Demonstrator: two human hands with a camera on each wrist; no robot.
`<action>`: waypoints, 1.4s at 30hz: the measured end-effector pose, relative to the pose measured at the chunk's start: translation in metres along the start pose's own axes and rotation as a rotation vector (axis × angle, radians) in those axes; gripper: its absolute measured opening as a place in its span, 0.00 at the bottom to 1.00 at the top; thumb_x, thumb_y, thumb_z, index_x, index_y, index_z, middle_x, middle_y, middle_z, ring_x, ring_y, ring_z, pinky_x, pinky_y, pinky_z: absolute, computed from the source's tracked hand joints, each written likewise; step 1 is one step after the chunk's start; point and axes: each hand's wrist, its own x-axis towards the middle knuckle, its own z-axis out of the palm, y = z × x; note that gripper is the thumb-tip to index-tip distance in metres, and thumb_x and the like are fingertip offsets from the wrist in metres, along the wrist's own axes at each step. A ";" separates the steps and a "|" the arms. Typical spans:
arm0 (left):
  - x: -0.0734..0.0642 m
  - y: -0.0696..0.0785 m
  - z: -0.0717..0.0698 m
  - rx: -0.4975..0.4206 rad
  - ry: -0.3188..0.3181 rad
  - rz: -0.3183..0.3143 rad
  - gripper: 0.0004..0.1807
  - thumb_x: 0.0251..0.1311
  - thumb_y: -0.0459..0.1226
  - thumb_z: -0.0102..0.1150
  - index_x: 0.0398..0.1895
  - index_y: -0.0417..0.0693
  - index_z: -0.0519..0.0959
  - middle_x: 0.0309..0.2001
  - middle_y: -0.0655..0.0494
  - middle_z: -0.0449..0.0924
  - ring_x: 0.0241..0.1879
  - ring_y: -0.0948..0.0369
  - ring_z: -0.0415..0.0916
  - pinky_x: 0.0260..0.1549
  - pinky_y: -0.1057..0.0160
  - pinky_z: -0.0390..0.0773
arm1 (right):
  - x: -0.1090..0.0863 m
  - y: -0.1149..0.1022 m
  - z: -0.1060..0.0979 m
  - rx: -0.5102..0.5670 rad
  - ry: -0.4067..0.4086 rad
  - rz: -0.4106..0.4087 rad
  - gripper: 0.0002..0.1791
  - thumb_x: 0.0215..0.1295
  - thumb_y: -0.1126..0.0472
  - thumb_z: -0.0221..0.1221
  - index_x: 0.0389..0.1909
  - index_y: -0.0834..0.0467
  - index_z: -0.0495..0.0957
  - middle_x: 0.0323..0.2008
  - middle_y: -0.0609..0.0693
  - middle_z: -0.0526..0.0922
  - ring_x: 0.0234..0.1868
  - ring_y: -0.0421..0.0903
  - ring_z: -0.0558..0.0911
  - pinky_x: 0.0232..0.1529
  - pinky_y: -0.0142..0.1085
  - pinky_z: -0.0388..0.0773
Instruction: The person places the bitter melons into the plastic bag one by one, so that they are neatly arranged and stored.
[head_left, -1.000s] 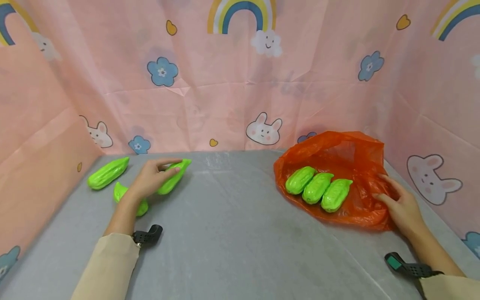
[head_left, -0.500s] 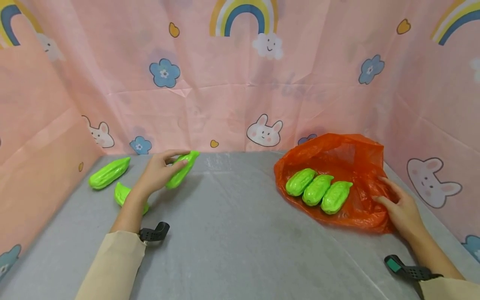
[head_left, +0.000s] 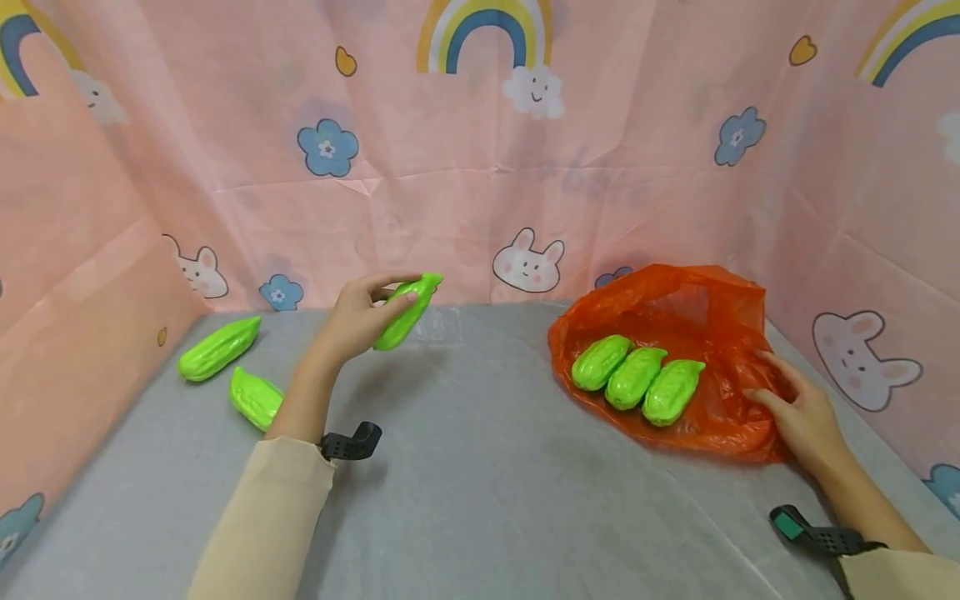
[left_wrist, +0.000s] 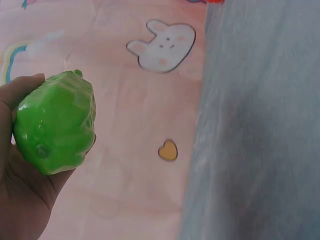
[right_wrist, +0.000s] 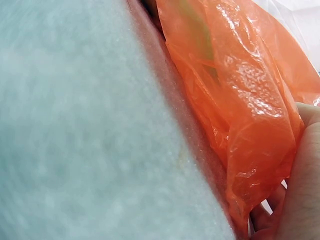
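My left hand (head_left: 365,315) grips a shiny green bitter melon (head_left: 408,312) with a pointed tip, held above the table near the back cloth. In the left wrist view the melon's rounded end (left_wrist: 52,125) faces the camera, with thumb and fingers around its sides. At the right, my right hand (head_left: 806,417) holds the side of an orange plastic bag (head_left: 720,317), whose mouth gapes toward the left. Three bitter melons (head_left: 633,377) lie side by side inside it. Bag film (right_wrist: 250,125) bunches against that hand in the right wrist view; some fingers are hidden behind it.
Two more bitter melons lie on the grey table at the left: one farther back (head_left: 219,348), one nearer (head_left: 255,398), partly behind my left forearm. A pink patterned cloth (head_left: 465,192) walls in the back and both sides.
My left hand has lifted its bitter melon off the table and carried it right and toward the back cloth. The right hand and the bag stay in place.
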 end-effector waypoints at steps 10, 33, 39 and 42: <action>0.016 0.037 0.053 -0.061 -0.127 0.104 0.19 0.69 0.41 0.61 0.62 0.57 0.81 0.63 0.53 0.79 0.57 0.50 0.82 0.38 0.62 0.83 | -0.003 -0.001 -0.002 0.007 0.006 -0.002 0.35 0.76 0.52 0.52 0.79 0.56 0.54 0.76 0.70 0.58 0.69 0.64 0.59 0.74 0.37 0.56; 0.049 0.084 0.143 -0.216 -0.139 0.192 0.18 0.69 0.45 0.61 0.60 0.61 0.82 0.64 0.60 0.78 0.52 0.58 0.82 0.35 0.66 0.82 | 0.001 -0.002 0.002 0.028 0.050 -0.011 0.34 0.76 0.54 0.52 0.78 0.55 0.57 0.74 0.68 0.63 0.67 0.60 0.62 0.65 0.29 0.59; 0.052 0.085 0.166 -0.287 -0.160 0.205 0.18 0.70 0.45 0.60 0.61 0.59 0.81 0.67 0.56 0.75 0.57 0.56 0.81 0.42 0.65 0.83 | 0.001 -0.001 0.001 0.040 0.065 -0.031 0.34 0.75 0.53 0.53 0.78 0.55 0.58 0.73 0.68 0.64 0.62 0.34 0.65 0.60 0.23 0.58; 0.052 0.082 0.175 -0.297 -0.176 0.194 0.18 0.71 0.44 0.59 0.61 0.59 0.81 0.67 0.55 0.76 0.58 0.55 0.81 0.44 0.63 0.84 | 0.001 -0.001 0.000 0.049 0.065 -0.035 0.34 0.75 0.54 0.54 0.78 0.55 0.58 0.73 0.69 0.63 0.60 0.27 0.63 0.60 0.22 0.58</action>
